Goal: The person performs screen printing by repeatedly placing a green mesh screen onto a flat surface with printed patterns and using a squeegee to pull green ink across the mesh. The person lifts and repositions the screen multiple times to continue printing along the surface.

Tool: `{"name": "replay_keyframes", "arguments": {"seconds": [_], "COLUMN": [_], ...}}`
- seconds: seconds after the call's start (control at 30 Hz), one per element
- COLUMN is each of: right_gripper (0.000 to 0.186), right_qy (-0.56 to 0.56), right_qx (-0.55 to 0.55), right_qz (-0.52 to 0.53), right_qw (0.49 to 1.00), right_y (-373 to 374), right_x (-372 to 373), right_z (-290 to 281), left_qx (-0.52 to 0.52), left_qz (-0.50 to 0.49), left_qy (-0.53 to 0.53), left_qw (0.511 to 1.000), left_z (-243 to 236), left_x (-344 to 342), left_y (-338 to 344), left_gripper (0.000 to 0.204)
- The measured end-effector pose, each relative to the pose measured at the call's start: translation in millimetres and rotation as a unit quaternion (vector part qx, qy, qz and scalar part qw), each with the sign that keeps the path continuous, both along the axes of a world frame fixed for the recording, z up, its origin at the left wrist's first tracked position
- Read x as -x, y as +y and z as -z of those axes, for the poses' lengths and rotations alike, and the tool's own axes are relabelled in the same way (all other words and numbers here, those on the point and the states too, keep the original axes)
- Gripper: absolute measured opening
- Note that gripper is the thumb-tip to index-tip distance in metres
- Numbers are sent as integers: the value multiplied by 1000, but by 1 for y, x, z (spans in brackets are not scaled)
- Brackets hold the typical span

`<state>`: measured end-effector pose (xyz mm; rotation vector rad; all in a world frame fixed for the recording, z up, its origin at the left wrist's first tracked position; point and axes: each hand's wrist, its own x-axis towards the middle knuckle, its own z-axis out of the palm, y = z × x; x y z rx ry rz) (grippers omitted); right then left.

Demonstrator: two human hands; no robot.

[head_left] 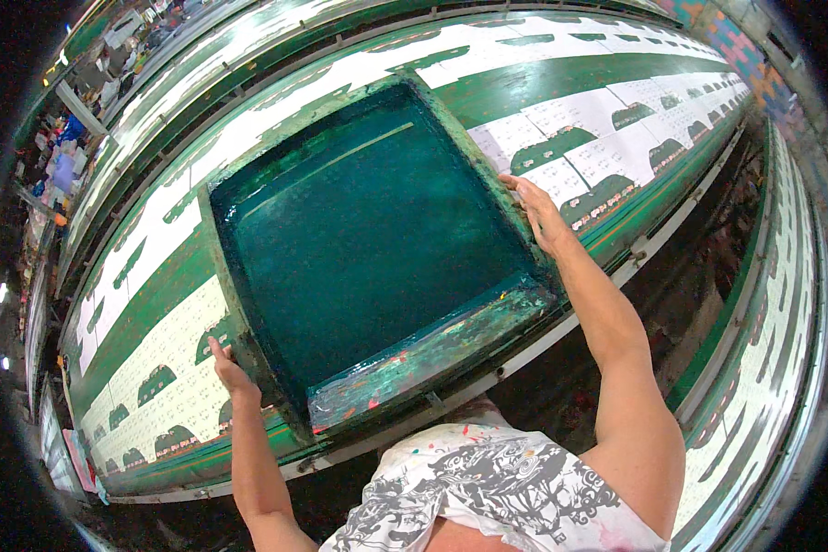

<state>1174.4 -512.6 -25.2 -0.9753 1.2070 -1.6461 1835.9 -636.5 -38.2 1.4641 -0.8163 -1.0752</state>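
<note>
A large screen printing frame (377, 221) with dark teal-green mesh lies slanted over the long printing table. Its rim is crusted with green ink, and colourful smears cover the ledge (432, 354) at its near side. A pale streak crosses the mesh near the far side. My left hand (235, 373) is closed at the frame's left side, low down, its fingers partly hidden. At the right side, my right hand (541, 213) grips the outer edge, fingers pointing away from me.
White pieces with green curved shapes and small prints lie in rows on the green table (524, 87). A metal rail (639, 258) runs along its near edge. Another table (754, 368) with printed pieces stands at the right. Clutter (64, 170) fills the far left.
</note>
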Motion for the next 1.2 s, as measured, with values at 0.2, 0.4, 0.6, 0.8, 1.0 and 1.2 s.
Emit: {"name": "replay_keyframes", "arguments": {"seconds": [0.2,0.4,0.6,0.8,1.0,1.2], "right_gripper": [69,76,78,78,52,49], "right_qy": [9,-21,-23,-41,431,488], "right_qx": [-8,-13,-14,-37,-40,81], "right_qz": [7,-16,12,-31,56,-198], "right_qw": [1000,1000,1000,998,900,846], "right_y": [16,13,30,17,45,116], "right_x": [59,81,118,120,76,-42], "right_z": [1,8,20,29,0,12], "left_qx": [-1,12,33,28,0,35], "left_qz": [38,10,6,5,54,16], "left_qy": [38,20,6,-88,-93,-128], "left_qw": [999,1000,999,996,994,991], "left_z": [11,45,4,20,18,30], "left_x": [55,33,128,92,102,125], "left_y": [16,13,26,27,28,14], "left_gripper": [77,63,54,52,53,58]}}
